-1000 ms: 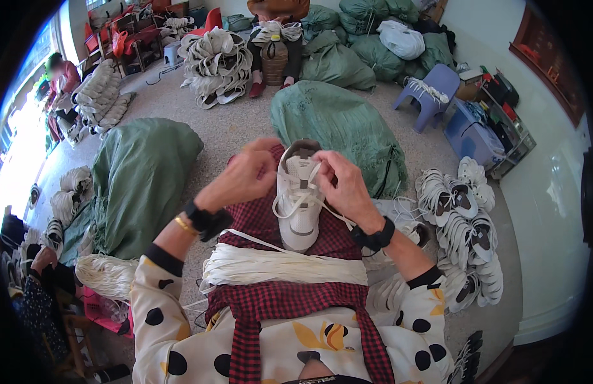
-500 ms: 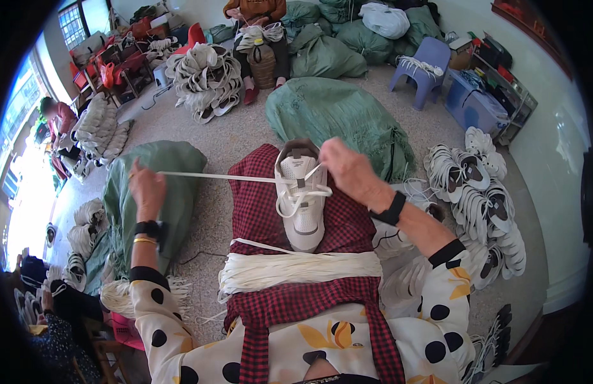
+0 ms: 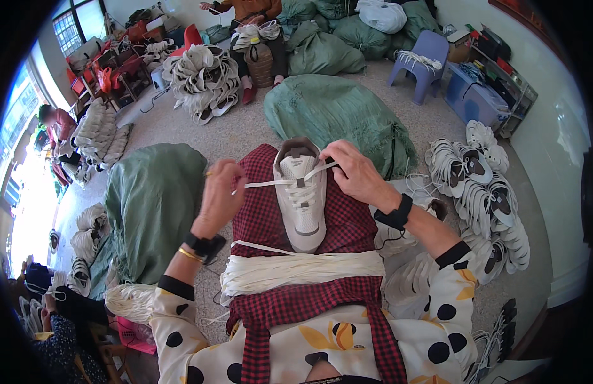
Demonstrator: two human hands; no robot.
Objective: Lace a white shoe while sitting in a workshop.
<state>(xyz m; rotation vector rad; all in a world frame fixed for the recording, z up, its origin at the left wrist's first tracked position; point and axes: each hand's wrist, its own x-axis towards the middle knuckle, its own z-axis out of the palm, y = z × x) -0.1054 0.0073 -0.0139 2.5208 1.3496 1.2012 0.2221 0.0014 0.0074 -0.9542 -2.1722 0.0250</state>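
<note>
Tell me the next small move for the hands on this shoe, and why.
Probably draw the lace snug and feed its end into the next eyelet. The left hand pinches it taut beside the white shoe, the right hand pins the top, and only upper rows look unlaced.

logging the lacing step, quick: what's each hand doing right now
Left hand: closed, pinching the white lace and pulling it sideways.
Right hand: closed on the lace's other end by the white shoe.

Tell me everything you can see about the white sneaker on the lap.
The white sneaker lies sole-down on a red checked cloth over the person's lap, toe toward the person, grey-lined opening pointing away. Its upper looks like smooth synthetic leather. A flat white lace crosses its upper eyelets; the left hand pulls one end sideways, while the right hand grips the other by the collar.
</note>
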